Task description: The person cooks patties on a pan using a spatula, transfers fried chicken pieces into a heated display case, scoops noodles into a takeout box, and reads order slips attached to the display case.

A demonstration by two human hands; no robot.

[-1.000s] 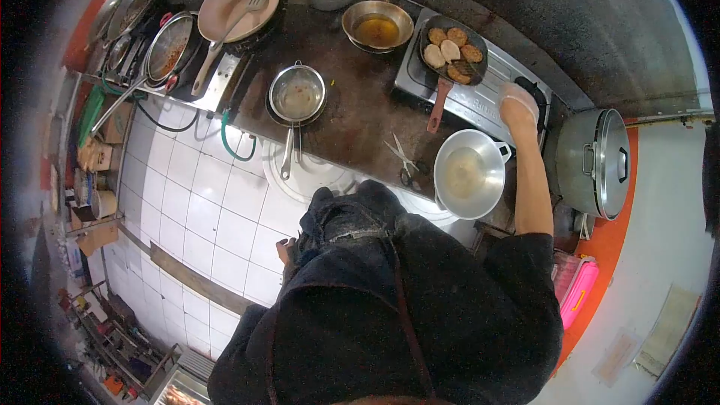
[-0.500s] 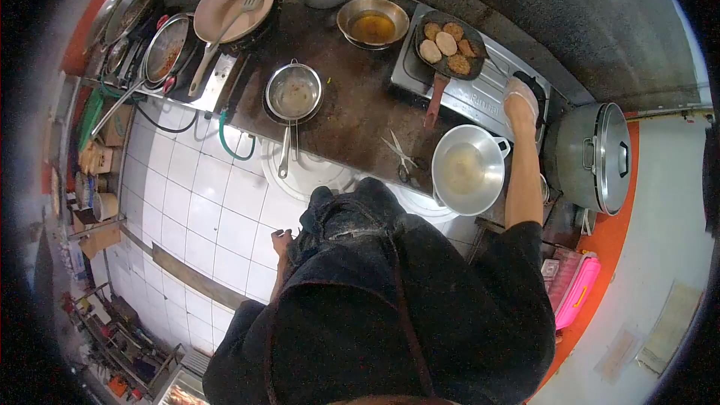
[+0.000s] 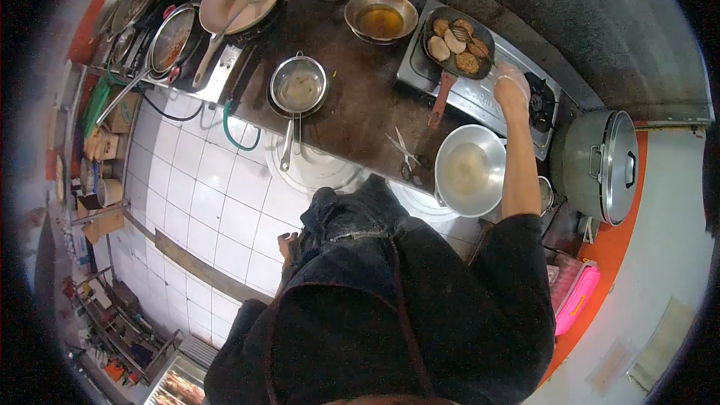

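Head view: looking straight down over a dark apron at a long, greasy worktop [image 3: 352, 105] crowded with pans.
Right hand: the right hand [image 3: 512, 90] is stretched out over the steel tabletop stove [image 3: 480, 94] at the far right end of the worktop, closed around a thin utensil [image 3: 469, 37] whose tip reaches into the grill pan; looks like a fork or small tongs, can't say which.
Left hand: the left hand [image 3: 287, 244] hangs down by the hip, below the worktop's near edge, holding nothing as far as I can see; whether the fingers are curled or loose I can't tell.
Grill pan: the black grill pan [image 3: 457, 46] with a red handle sits on the stove's left burner, and the patties [image 3: 454, 41] are all in it.
How far along: I'd say frying is well underway. Several patties look browned on top, one or two are paler, so probably some turning is left. None are out of the pan yet.
Nearby: an empty-looking aluminium bowl [image 3: 470, 170] sits at the near edge just beside the right forearm, scissors [image 3: 405, 157] to its left, a small pan of oil [image 3: 380, 21] at the far edge.
Changed: half a second ago the right hand rested further right over the other burner, clear of the pan; now it has come left with the utensil in among the patties.
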